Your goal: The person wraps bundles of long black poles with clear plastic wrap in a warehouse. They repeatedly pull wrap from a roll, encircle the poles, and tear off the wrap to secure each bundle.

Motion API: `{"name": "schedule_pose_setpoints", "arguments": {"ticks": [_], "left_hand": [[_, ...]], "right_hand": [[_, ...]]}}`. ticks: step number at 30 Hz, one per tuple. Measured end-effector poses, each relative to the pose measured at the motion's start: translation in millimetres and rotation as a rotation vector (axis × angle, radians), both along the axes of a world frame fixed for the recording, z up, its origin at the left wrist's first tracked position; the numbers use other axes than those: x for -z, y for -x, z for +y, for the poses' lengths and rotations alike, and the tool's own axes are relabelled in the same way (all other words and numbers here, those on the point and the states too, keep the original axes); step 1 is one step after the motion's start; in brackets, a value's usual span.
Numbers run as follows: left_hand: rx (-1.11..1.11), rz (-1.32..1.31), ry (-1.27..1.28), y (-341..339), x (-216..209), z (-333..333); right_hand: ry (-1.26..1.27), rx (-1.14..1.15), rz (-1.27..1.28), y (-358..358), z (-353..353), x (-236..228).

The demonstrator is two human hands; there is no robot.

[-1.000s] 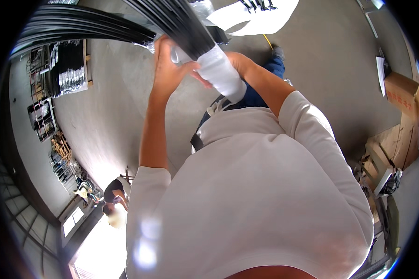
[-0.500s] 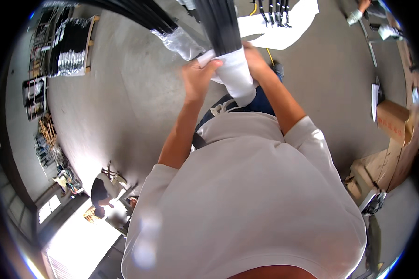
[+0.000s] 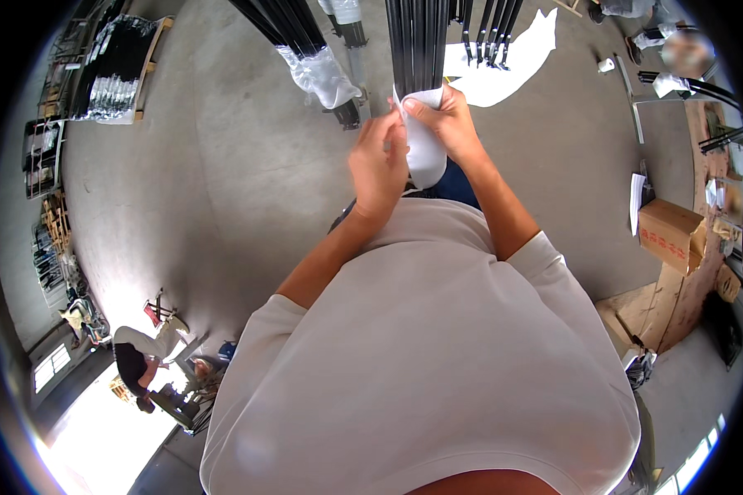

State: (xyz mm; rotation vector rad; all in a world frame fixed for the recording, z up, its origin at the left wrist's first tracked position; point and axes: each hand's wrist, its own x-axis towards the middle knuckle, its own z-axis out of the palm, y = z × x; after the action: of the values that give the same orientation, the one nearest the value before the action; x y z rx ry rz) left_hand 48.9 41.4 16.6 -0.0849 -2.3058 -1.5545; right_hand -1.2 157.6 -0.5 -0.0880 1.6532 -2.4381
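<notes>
A bundle of long black tubes (image 3: pixel 417 49) extends away from me, its near end wrapped in a white sheet (image 3: pixel 425 153) like thin foam. My right hand (image 3: pixel 450 124) is closed on the upper right of the wrap, thumb pressed on top and fingers hidden behind. Against the wrap's left edge is my left hand (image 3: pixel 378 161), its fingers loosely curved and apart, with nothing visible gripped in them. To the left lies another black tube bundle (image 3: pixel 285 29), with clear plastic film (image 3: pixel 318 74) around it near its end.
Beyond my right hand, a white sheet (image 3: pixel 508 74) lies beneath more black tubes (image 3: pixel 491 33). An open cardboard box (image 3: pixel 673 235) stands at right. Stacked black goods (image 3: pixel 120 62) rest on a pallet at far left. Another person (image 3: pixel 136 359) is at lower left; someone else works at upper right.
My right hand has come over the wrap's top, thumb now on its face. My left hand has shifted down and loosened at the edge. The wrap looks narrower, and the view has shifted.
</notes>
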Motion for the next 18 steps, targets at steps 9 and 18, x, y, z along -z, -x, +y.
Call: {"name": "schedule_pose_setpoints", "arguments": {"ticks": [9,18], "left_hand": [[0.023,-0.113,0.012,25.2,1.8,-2.0],[0.391,-0.538,-0.863,43.9,36.3,-23.6]], "right_hand": [[-0.062,0.066,0.153,-3.1,-3.2,-10.3],[-0.135,0.107,0.053,-3.8,-8.4,20.3]]}}
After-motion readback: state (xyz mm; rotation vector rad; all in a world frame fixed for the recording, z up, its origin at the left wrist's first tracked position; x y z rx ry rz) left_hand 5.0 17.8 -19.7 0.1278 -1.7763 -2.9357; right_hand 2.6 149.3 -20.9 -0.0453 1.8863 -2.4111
